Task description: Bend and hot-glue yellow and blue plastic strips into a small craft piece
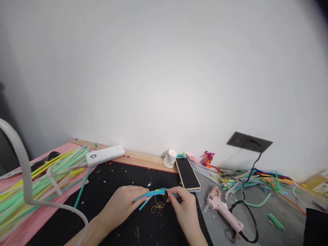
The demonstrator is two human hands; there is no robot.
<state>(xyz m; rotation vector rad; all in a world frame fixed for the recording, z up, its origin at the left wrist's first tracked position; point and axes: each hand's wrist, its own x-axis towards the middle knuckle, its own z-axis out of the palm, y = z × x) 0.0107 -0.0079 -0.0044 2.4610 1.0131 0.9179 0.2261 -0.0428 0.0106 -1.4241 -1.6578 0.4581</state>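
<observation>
Over a black mat (143, 227), my two hands hold a small bundle of light blue pipe cleaners (153, 193) between them. My left hand (125, 201) pinches its left end with thumb and fingertips, and one loose blue end points down beside them. At the other end, my right hand (186, 206) pinches the bundle by a small black piece (166, 195), whose kind I cannot make out. A thin golden-yellow cord loop (158, 206) hangs or lies just below the bundle; whether it is attached is unclear.
Many pipe cleaners (58, 171) lie on pink sheets at left, behind a white bent tube (25, 177). A white device (105, 155), paper cup (169, 159) and phone (189, 175) line the back. At right are a corded pink glue gun (225, 212) and more pipe cleaners (256, 179).
</observation>
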